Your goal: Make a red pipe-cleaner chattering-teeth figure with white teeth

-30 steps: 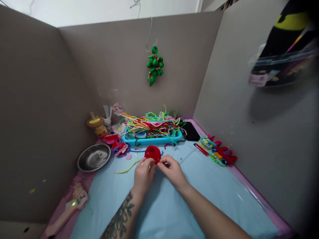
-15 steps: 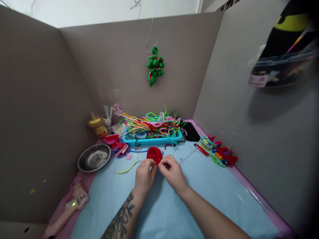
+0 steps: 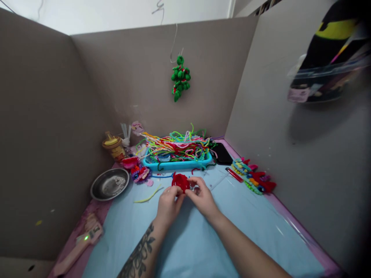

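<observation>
Both of my hands meet over the light blue table cover [image 3: 203, 243] and pinch a small red fuzzy pipe-cleaner piece [image 3: 180, 181]. My left hand [image 3: 168, 204] grips its lower left side with closed fingers. My right hand [image 3: 202, 197] holds its right side, fingers curled around it. Just beyond the piece stands a turquoise tray [image 3: 176, 164] heaped with coloured pipe cleaners [image 3: 176, 144].
A steel bowl [image 3: 109, 184] sits at the left, with a pink glue gun [image 3: 78, 245] nearer me. A yellow jar [image 3: 112, 145] and pink-red craft pieces [image 3: 136, 170] stand at the back left. Finished colourful figures [image 3: 252, 175], a red tool [image 3: 234, 174] and a black phone [image 3: 222, 153] lie right. A green figure [image 3: 180, 77] hangs on the back wall.
The red piece has been turned and squeezed smaller between my fingers. My right hand has shifted up alongside it; my left hand stays about where it was.
</observation>
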`<action>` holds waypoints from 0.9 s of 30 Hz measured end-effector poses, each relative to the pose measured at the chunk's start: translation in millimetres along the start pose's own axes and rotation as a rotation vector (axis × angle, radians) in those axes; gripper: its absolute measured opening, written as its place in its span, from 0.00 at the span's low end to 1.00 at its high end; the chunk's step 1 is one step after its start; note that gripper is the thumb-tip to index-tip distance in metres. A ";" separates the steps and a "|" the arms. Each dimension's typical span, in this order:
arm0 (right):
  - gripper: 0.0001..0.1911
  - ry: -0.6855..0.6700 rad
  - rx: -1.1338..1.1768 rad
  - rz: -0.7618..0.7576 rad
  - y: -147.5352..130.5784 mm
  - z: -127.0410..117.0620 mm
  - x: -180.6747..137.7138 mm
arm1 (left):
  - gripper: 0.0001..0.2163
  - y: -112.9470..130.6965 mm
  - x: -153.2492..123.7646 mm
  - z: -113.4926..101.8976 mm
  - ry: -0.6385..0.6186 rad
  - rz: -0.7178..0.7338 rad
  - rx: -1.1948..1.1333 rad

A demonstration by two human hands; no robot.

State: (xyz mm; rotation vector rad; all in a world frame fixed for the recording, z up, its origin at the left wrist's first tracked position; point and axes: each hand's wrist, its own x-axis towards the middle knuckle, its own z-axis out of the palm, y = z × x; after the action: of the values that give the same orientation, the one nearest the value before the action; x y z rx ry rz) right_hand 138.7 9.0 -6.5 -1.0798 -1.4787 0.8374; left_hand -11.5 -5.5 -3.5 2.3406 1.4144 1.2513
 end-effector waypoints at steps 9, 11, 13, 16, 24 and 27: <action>0.09 -0.117 -0.593 -0.430 -6.4 -15.1 2.0 | 0.04 -7.0 3.9 -1.3 -0.126 0.114 0.147; 0.09 -0.129 -0.609 -0.442 -6.1 -13.4 0.9 | 0.04 -6.8 3.8 -1.4 -0.144 0.097 0.159; 0.09 -0.137 -0.621 -0.441 -5.2 -11.9 0.0 | 0.03 -6.2 4.0 -1.7 -0.148 0.077 0.171; 0.08 -0.127 -0.682 -0.425 -4.7 -10.6 -1.0 | 0.03 -5.4 4.7 -2.3 -0.142 0.063 0.194; 0.08 -0.168 -0.861 -0.444 -5.7 -7.6 -1.2 | 0.05 -2.2 8.3 -5.4 -0.209 0.060 0.303; 0.09 -0.192 -0.831 -0.444 -5.3 -6.6 -1.1 | 0.06 0.0 9.5 -6.8 -0.256 0.037 0.330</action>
State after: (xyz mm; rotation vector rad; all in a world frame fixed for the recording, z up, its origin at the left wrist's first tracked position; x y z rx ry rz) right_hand 144.2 5.8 -0.8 -1.1892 -2.2098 -0.0235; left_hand -14.2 0.0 6.4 2.6291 1.5941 0.7329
